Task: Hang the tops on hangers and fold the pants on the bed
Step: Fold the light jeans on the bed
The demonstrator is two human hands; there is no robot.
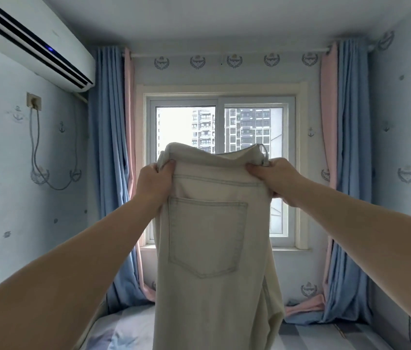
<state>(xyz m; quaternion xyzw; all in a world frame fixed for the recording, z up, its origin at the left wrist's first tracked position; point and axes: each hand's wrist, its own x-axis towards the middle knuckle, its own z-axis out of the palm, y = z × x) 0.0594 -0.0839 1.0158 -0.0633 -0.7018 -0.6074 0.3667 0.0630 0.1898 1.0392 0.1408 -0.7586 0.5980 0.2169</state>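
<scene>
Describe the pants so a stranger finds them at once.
Start at the white-framed window between blue curtains. Before it, the left hand and right hand grip pale cream denim pants by the waistband. Unlike the curtains, they show a stitched pocket.

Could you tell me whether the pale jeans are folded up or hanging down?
Hanging down: left hand and right hand grip the waistband; the jeans drop toward the bed.

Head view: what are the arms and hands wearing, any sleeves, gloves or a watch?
Nothing worn shows. The left arm and right arm are bare to the frame edge, with no sleeves in view. The left hand and right hand have no gloves, and neither wrist carries a watch or band. No rings show on the visible fingers.
</scene>
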